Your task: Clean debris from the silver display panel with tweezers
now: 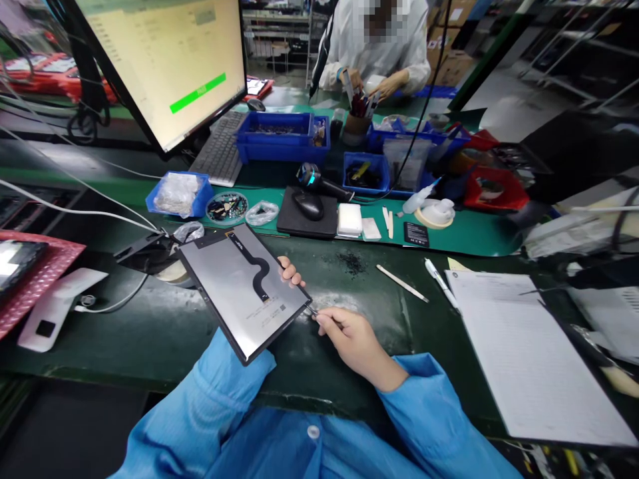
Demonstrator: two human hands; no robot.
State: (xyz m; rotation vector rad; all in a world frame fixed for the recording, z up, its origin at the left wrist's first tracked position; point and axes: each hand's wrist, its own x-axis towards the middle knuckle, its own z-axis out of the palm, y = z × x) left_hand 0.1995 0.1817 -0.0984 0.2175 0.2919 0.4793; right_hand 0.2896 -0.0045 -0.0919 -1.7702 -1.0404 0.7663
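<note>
A tablet display panel (219,279) is held tilted above the bench, its silver-grey back facing up and a black flex cable (257,269) running along it in an S-bend. My left hand (291,273) supports the panel from below; only its fingertips show, curled over the right edge, and the palm is hidden. Closed in a pinch, my right hand (352,339) grips thin metal tweezers (312,310) whose tip meets the panel's lower right corner. Whether the tip grasps anything there I cannot tell.
Beyond the panel are a mouse (307,205), a barcode scanner (322,181) and blue parts bins (282,136). A wooden stick (402,283), a pen (442,284) and a paper sheet (539,352) lie rightward. A monitor (170,60) stands left; a co-worker (374,53) sits opposite.
</note>
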